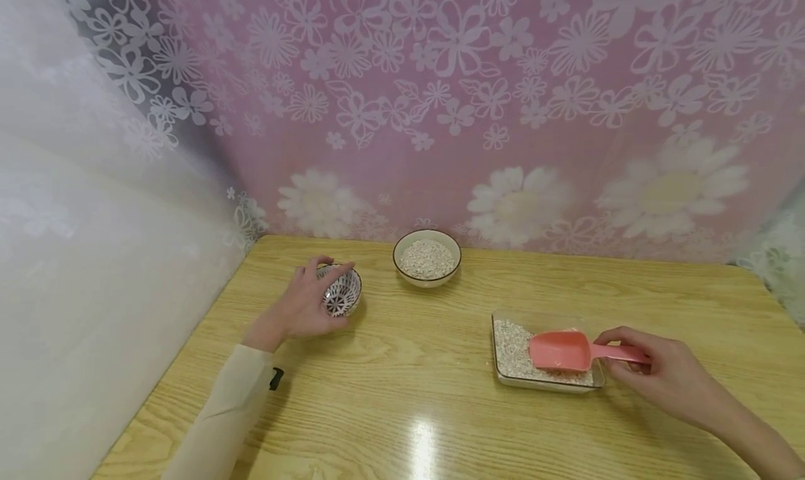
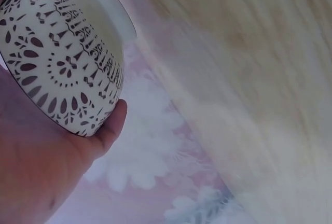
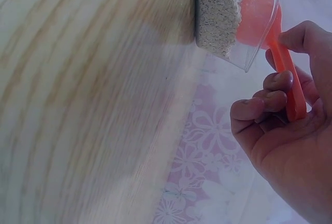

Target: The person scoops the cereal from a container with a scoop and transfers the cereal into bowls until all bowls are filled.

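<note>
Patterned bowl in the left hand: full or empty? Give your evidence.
Empty: in the head view, the patterned bowl shows its pattern bare to the base, though the left hand hides part.

Scoop (image 1: 560,349) in container (image 1: 546,384), right; filled bowl (image 1: 428,283) behind, centre; other bowl (image 1: 342,297) left.

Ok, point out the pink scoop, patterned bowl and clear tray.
Pink scoop (image 1: 562,352), head view: its pan.
Patterned bowl (image 2: 66,60), left wrist view: outer wall.
Clear tray (image 3: 241,55), right wrist view: bare side wall.
</note>
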### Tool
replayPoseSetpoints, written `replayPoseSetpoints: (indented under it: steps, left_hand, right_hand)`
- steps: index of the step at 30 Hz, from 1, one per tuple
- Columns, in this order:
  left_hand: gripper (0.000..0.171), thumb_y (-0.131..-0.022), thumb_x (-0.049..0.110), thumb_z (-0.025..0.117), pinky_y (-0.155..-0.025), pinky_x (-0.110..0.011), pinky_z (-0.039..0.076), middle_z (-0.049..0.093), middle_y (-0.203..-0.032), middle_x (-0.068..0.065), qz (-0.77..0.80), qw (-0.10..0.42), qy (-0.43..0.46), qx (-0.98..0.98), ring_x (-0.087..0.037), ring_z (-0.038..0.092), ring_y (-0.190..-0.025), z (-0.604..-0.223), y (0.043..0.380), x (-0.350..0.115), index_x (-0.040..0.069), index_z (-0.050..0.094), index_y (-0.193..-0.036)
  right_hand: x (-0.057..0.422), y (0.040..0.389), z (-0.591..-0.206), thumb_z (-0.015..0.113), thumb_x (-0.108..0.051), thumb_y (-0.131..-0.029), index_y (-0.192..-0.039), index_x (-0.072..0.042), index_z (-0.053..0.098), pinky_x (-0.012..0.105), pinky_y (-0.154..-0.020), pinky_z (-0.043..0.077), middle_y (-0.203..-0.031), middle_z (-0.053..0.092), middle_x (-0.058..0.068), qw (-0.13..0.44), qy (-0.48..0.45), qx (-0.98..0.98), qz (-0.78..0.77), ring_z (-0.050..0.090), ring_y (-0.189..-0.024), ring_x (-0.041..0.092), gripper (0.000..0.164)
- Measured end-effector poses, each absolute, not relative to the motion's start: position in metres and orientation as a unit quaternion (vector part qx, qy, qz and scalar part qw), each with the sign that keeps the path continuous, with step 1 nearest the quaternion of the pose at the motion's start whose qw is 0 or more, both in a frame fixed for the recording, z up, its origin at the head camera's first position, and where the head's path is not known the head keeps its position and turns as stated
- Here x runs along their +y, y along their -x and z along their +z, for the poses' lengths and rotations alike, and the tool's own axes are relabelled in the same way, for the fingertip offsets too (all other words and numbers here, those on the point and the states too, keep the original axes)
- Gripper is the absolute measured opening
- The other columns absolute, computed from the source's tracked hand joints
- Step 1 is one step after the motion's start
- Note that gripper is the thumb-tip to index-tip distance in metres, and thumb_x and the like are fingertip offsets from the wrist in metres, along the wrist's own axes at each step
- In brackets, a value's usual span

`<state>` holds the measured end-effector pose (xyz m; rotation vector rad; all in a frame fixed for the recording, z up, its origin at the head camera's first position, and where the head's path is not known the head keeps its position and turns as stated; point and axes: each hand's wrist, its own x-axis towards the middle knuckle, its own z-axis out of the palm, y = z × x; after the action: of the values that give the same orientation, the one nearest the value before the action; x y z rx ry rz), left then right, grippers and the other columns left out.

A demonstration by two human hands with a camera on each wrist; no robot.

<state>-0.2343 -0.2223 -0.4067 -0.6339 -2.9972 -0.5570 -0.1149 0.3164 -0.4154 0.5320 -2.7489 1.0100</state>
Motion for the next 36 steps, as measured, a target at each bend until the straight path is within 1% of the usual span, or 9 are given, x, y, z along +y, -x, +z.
replayPoseSetpoints:
  steps: [2, 4, 8, 12, 16, 20, 25, 32, 36]
  left_hand:
    - [0.095, -0.075, 0.042, 0.081, -0.093, -0.063, 0.047, 0.031, -0.157, -0.014, -0.181, 0.013, 0.217, -0.959, -0.045, 0.041, -0.125, -0.405, 0.231, -0.217, 0.036, 0.037, -0.158]
    - [0.095, -0.074, 0.042, 0.081, -0.092, -0.062, 0.048, 0.033, -0.156, -0.013, -0.183, 0.01, 0.23, -0.956, -0.044, 0.041, -0.124, -0.405, 0.227, -0.211, 0.037, 0.038, -0.158]
    - [0.096, -0.07, 0.043, 0.08, -0.09, -0.059, 0.049, 0.036, -0.153, -0.012, -0.179, 0.01, 0.258, -0.949, -0.042, 0.042, -0.121, -0.407, 0.221, -0.2, 0.034, 0.04, -0.157]
    - [0.096, -0.069, 0.045, 0.081, -0.091, -0.055, 0.048, 0.038, -0.151, -0.011, -0.166, 0.016, 0.289, -0.943, -0.039, 0.044, -0.121, -0.409, 0.214, -0.187, 0.033, 0.042, -0.156]
    - [0.093, -0.069, 0.045, 0.081, -0.092, -0.053, 0.049, 0.041, -0.149, -0.011, -0.153, 0.025, 0.321, -0.934, -0.038, 0.045, -0.121, -0.41, 0.208, -0.172, 0.031, 0.046, -0.154]
    - [0.092, -0.069, 0.046, 0.08, -0.093, -0.051, 0.048, 0.042, -0.148, -0.013, -0.141, 0.027, 0.358, -0.923, -0.038, 0.046, -0.12, -0.41, 0.201, -0.156, 0.028, 0.047, -0.153]
    - [0.093, -0.068, 0.049, 0.078, -0.095, -0.049, 0.047, 0.042, -0.149, -0.013, -0.128, 0.017, 0.386, -0.913, -0.035, 0.046, -0.12, -0.409, 0.194, -0.138, 0.031, 0.045, -0.154]
    - [0.094, -0.069, 0.05, 0.078, -0.096, -0.048, 0.046, 0.041, -0.149, -0.01, -0.123, 0.0, 0.381, -0.916, -0.033, 0.046, -0.121, -0.409, 0.19, -0.122, 0.033, 0.043, -0.155]
    - [0.095, -0.068, 0.051, 0.077, -0.097, -0.05, 0.046, 0.038, -0.152, -0.01, -0.122, 0.003, 0.375, -0.919, -0.033, 0.045, -0.123, -0.413, 0.192, -0.115, 0.034, 0.042, -0.155]
  right_hand:
    - [0.316, 0.115, -0.416, 0.078, -0.003, -0.088, -0.107, -0.022, 0.069, 0.022, -0.046, 0.029, -0.061, 0.059, -0.015, 0.085, -0.18, -0.92, 0.337, 0.037, -0.053, -0.005, 0.028]
    - [0.316, 0.115, -0.416, 0.078, -0.003, -0.088, -0.107, -0.022, 0.069, 0.022, -0.046, 0.029, -0.062, 0.06, -0.015, 0.083, -0.18, -0.921, 0.336, 0.038, -0.052, -0.004, 0.028]
    - [0.316, 0.115, -0.416, 0.077, -0.004, -0.089, -0.108, -0.022, 0.069, 0.022, -0.047, 0.03, -0.064, 0.062, -0.014, 0.075, -0.176, -0.922, 0.335, 0.04, -0.053, -0.003, 0.028]
    - [0.316, 0.115, -0.415, 0.077, -0.005, -0.089, -0.108, -0.022, 0.069, 0.022, -0.049, 0.034, -0.072, 0.067, -0.016, 0.068, -0.168, -0.927, 0.328, 0.047, -0.055, -0.001, 0.027]
    - [0.315, 0.115, -0.414, 0.077, -0.007, -0.09, -0.109, -0.022, 0.07, 0.022, -0.052, 0.036, -0.078, 0.069, -0.018, 0.064, -0.162, -0.931, 0.32, 0.052, -0.058, 0.0, 0.025]
    - [0.314, 0.115, -0.413, 0.077, -0.008, -0.091, -0.11, -0.022, 0.07, 0.022, -0.051, 0.036, -0.075, 0.068, -0.016, 0.059, -0.161, -0.931, 0.321, 0.05, -0.056, 0.0, 0.025]
    - [0.314, 0.116, -0.413, 0.076, -0.008, -0.091, -0.111, -0.021, 0.069, 0.022, -0.05, 0.035, -0.073, 0.068, -0.015, 0.058, -0.163, -0.932, 0.32, 0.048, -0.055, -0.001, 0.024]
    - [0.313, 0.115, -0.413, 0.076, -0.007, -0.091, -0.109, -0.022, 0.07, 0.023, -0.05, 0.034, -0.069, 0.064, -0.014, 0.057, -0.16, -0.93, 0.326, 0.046, -0.054, 0.0, 0.024]
    - [0.312, 0.115, -0.412, 0.077, -0.007, -0.09, -0.109, -0.022, 0.07, 0.022, -0.05, 0.034, -0.069, 0.064, -0.017, 0.067, -0.167, -0.931, 0.318, 0.045, -0.054, -0.001, 0.025]
